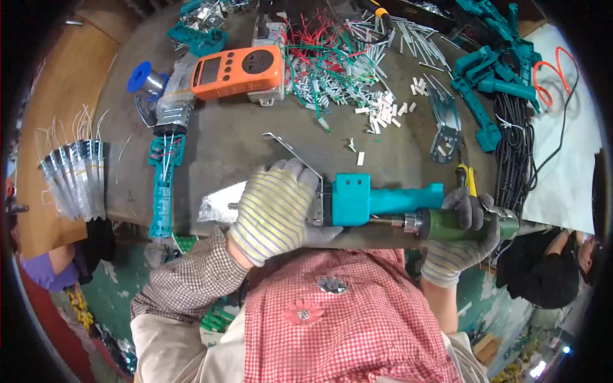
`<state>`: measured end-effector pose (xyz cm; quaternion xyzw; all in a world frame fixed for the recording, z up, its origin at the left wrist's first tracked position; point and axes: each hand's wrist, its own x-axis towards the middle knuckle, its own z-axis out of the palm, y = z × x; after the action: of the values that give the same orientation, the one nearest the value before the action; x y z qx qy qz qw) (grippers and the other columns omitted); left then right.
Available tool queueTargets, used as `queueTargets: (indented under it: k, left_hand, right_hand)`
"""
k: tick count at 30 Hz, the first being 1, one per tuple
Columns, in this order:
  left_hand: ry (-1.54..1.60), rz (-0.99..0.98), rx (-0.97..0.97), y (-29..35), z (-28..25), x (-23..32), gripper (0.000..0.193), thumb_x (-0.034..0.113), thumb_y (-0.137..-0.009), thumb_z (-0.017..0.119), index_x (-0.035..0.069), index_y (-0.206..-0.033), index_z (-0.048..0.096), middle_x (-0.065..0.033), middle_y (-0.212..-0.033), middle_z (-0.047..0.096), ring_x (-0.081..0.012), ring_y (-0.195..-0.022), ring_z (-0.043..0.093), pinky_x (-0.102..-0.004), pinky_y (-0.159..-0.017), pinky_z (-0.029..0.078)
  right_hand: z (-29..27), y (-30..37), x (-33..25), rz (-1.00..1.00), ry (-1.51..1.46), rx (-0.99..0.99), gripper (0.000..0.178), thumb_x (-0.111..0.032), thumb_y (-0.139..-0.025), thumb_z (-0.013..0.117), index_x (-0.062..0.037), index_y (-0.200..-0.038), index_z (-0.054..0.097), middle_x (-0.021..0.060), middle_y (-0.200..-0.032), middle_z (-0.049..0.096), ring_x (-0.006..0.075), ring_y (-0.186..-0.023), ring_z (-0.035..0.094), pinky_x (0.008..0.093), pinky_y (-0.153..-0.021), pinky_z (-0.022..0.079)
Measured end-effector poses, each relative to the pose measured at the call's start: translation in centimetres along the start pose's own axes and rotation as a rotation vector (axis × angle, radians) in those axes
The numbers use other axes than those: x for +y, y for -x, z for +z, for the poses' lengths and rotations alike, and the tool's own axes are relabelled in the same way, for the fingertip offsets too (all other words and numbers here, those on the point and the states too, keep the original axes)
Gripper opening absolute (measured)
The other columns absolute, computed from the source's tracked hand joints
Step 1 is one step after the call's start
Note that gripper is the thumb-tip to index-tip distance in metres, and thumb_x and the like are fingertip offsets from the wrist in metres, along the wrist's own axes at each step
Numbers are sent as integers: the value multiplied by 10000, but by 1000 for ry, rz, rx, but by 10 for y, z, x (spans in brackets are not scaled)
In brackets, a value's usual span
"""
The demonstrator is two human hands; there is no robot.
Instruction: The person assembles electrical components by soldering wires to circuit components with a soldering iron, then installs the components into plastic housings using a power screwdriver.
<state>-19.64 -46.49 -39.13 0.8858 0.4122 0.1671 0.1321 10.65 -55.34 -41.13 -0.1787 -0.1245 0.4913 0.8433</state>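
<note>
Open lane on the left, crowding on the right

Bare tabletop (214,140) stretches between the teal handle (161,204) and the left hand (273,210), up to the orange meter (237,75). A thin metal strip (292,151) juts in just beyond that hand. The teal tool (352,199) and green screwdriver (442,225) block the gap between the hands. Metal plates (446,121) and black cables (513,150) crowd the space beyond the right hand (468,247).

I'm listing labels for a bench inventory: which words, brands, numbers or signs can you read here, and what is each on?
No text can be read for certain.
Orange meter: any markings by its screen and buttons are too small.
Green power screwdriver in the right hand: none legible.
Teal housing: none legible.
Blue spool: none legible.
</note>
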Motion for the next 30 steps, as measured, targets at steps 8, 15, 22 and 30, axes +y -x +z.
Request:
queueTargets:
  k: [8, 15, 22, 30]
  left_hand:
    - [-60, 47, 318, 8, -27, 6, 786, 540, -612, 947, 113, -1230, 716, -122, -1234, 654, -375, -1168, 615, -575, -1058, 460]
    - [-321, 213, -18, -40, 15, 57, 433, 304, -799, 758, 73, -1164, 727, -70, -1043, 697, -275, -1049, 651, -478, -1005, 460]
    - [-162, 42, 507, -3, -179, 14, 307, 252, -798, 804, 64, -1035, 747, -188, -1127, 705, -391, -1094, 684, -570, -960, 549]
    - [-318, -307, 1114, 109, -313, -102, 470, 325, -1114, 646, -37, -1412, 674, -131, -1312, 737, -202, -1181, 693, -345, -1051, 538]
  right_hand:
    - [44, -60, -68, 120, 1119, 92, 595, -325, -1048, 648, -75, -1569, 505, 48, -985, 600, 209, -799, 636, 424, -855, 581]
    - [3, -125, -67, -239, 2520, -159, 773, -223, -938, 736, -223, -1652, 439, 332, -1210, 714, 539, -1113, 672, 590, -930, 543]
    - [-43, -135, -90, -249, 2423, -259, 876, -111, -906, 760, -176, -1688, 371, 270, -1339, 695, 477, -1214, 668, 530, -1031, 537]
    - [-28, -133, -82, -257, 2418, -288, 912, -102, -896, 773, -207, -1703, 361, 250, -1344, 695, 455, -1212, 683, 523, -1019, 550]
